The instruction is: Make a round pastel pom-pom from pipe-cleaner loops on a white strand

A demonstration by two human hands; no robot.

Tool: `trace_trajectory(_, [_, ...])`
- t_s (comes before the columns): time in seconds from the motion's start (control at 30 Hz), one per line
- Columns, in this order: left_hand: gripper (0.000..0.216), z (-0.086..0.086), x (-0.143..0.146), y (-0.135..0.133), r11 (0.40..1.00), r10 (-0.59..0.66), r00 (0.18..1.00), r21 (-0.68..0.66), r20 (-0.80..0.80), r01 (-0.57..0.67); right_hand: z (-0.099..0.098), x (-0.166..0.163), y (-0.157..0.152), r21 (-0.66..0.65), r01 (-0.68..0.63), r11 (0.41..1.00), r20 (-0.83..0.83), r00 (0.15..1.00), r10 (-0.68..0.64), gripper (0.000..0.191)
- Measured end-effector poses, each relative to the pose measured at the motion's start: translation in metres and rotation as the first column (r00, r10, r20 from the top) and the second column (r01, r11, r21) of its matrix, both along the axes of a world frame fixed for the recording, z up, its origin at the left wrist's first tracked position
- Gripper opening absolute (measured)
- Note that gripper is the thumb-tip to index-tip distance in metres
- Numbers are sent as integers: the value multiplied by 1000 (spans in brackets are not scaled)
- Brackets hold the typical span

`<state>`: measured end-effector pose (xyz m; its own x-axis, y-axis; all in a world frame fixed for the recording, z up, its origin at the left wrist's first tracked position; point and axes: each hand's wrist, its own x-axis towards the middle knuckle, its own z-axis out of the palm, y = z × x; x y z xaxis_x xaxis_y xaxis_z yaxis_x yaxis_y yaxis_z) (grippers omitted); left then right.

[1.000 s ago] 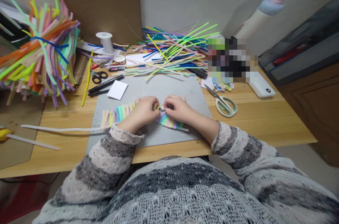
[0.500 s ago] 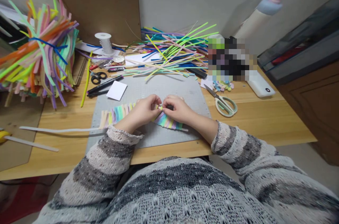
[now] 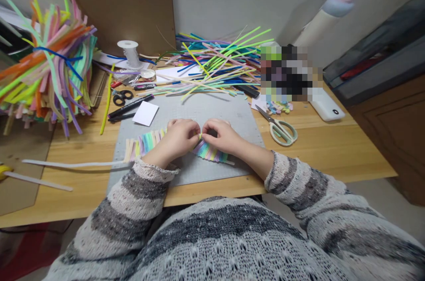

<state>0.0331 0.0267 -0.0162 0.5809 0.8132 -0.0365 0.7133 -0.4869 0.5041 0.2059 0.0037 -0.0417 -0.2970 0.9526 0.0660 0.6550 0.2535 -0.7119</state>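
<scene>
Left hand (image 3: 179,137) and right hand (image 3: 222,136), fingers pinching a fuzzy pastel pipe-cleaner fringe (image 3: 146,143), flat grey cutting mat (image 3: 215,110), wooden bench (image 3: 332,148)

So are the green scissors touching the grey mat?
Apart. The head view shows bare wood of the table between the green scissors and the right edge of the grey mat.

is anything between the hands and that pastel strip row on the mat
Nothing visible. The left hand and right hand are both already on the pastel strip row, fingertips meeting at its middle on the grey mat.
</scene>
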Motion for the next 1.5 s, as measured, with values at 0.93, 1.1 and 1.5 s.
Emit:
trace_trajectory(0.93, [27, -7, -12, 7, 986, 21, 989, -165, 147, 3, -1, -5, 4, -28, 19, 999, -45, 999, -21, 6])
trace_trajectory(1.1, [27, -9, -13, 8, 979, 52, 979, -204, 196, -11, -2, -6, 5, -41, 22, 999, -104, 994, -27, 5])
trace_trajectory(1.5, [35, 3, -15, 4, 999, -17, 1000, -51, 26, 19, -6, -5, 6, -57, 4, 998, -144, 989, -12, 5])
